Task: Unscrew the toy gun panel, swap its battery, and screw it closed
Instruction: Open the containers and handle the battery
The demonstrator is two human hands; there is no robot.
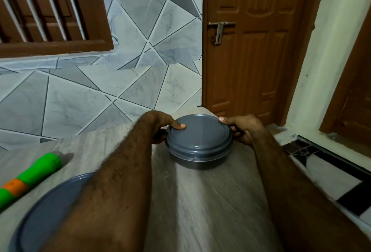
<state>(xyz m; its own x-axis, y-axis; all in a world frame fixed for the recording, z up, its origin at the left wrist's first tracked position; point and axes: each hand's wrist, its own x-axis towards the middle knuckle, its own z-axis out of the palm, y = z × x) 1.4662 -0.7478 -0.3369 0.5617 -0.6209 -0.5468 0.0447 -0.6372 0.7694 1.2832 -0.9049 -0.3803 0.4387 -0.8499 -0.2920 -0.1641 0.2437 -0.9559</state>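
A round grey container point(198, 143) with its lid on stands at the far end of the wooden table. My left hand point(158, 127) grips its left side, thumb resting on the lid. At the right side, my right hand point(243, 129) holds a dark side handle, thumb at the lid's edge. The green and orange toy gun point(30, 177) lies at the table's left edge, apart from both hands. Only part of it shows.
A second grey round lid or plate point(36, 211) lies near the front left, partly under my left forearm. The wood-grain table point(200, 201) ends at the tiled wall behind and drops off on the right toward a brown door point(251, 50).
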